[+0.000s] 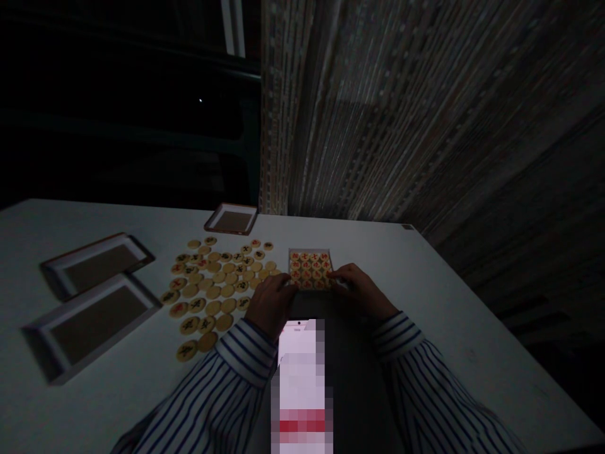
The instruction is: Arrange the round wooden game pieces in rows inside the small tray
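Note:
A small box lies on the white table in front of me, filled with rows of round Chinese chess pieces whose red characters face up. My left hand is closed at the box's near left corner, thumb and fingers on its edge. On the opposite side, my right hand pinches the near right edge, its fingertips beside the pieces. Left of the box spreads a loose heap of wooden Chinese chess pieces, some plain side up, others showing black or red characters. The near wall of the box is partly in shadow.
Two shallow open boxes rest on the left of the white table, and another open box is at its far edge. A lit phone is between my forearms. Behind the table hangs a string curtain. The room is dim.

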The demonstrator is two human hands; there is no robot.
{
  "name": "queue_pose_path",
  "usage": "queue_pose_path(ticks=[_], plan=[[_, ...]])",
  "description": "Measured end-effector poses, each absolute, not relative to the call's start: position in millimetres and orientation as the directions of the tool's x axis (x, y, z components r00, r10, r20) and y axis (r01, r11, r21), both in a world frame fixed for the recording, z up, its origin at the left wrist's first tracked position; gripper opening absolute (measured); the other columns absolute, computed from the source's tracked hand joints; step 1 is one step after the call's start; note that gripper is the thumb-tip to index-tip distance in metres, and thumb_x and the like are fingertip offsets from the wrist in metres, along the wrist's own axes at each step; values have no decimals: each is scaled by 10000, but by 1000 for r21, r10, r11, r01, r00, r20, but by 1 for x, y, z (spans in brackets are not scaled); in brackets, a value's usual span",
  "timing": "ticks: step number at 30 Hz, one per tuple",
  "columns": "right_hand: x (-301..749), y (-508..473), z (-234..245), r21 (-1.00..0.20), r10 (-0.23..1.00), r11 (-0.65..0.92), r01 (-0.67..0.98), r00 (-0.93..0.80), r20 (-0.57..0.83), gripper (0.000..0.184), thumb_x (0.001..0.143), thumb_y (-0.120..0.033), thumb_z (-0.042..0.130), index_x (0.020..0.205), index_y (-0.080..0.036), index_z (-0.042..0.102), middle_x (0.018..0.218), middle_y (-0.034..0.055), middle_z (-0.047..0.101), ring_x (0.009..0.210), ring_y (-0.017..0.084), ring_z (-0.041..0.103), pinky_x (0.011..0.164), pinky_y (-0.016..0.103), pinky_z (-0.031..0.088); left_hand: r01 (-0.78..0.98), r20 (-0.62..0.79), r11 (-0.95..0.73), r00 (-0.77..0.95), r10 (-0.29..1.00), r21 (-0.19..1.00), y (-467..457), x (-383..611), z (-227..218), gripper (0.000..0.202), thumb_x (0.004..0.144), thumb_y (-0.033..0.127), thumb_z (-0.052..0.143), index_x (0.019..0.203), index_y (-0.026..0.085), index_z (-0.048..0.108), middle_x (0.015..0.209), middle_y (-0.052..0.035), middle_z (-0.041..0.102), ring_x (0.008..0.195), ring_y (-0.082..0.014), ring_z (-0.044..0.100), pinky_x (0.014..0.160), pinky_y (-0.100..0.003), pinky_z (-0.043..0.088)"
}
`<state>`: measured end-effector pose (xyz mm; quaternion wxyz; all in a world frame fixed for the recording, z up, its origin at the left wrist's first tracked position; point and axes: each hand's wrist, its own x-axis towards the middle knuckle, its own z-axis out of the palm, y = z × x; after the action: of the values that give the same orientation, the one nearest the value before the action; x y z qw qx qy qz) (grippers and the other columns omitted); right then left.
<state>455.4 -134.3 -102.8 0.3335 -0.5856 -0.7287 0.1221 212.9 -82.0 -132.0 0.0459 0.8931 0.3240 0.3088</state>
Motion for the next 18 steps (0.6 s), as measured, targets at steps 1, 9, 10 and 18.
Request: queue_pose_path(ticks=[1,9,10,18], plan=[[456,-134,-103,-568,936,277,775,-86,340,220,772,-249,605,976,-199,670,863,44,570,753,147,558,658,310,493,555,521,-784,599,609,279,-83,213,-131,234,829,195,516,1004,211,670,1078,-117,610,977,-237,550,812,-414,481],[454,-135,-103,-547,931,273,791,-76,356,190,775,-253,595,945,-201,662,843,41,579,733,148,553,625,295,485,556,500,-781,609,616,286,-82,213,-129,237,813,190,533,1005,212,670,1079,-117,610,974,-236,553,815,-410,477],[454,-135,-102,-546,932,274,792,-78,354,190,776,-252,593,945,-200,661,841,41,580,727,147,553,622,294,485,554,497,-781,611,616,288,-82,213,-129,238,809,189,535,1004,211,671,1079,-116,610,975,-236,554,816,-410,476],[453,-136,-103,-525,920,285,802,-74,385,183,772,-241,600,938,-191,659,832,44,587,713,149,561,637,299,488,561,493,-786,623,607,260,-82,212,-129,248,817,182,520,1021,214,659,1090,-112,607,991,-233,550,818,-401,473]])
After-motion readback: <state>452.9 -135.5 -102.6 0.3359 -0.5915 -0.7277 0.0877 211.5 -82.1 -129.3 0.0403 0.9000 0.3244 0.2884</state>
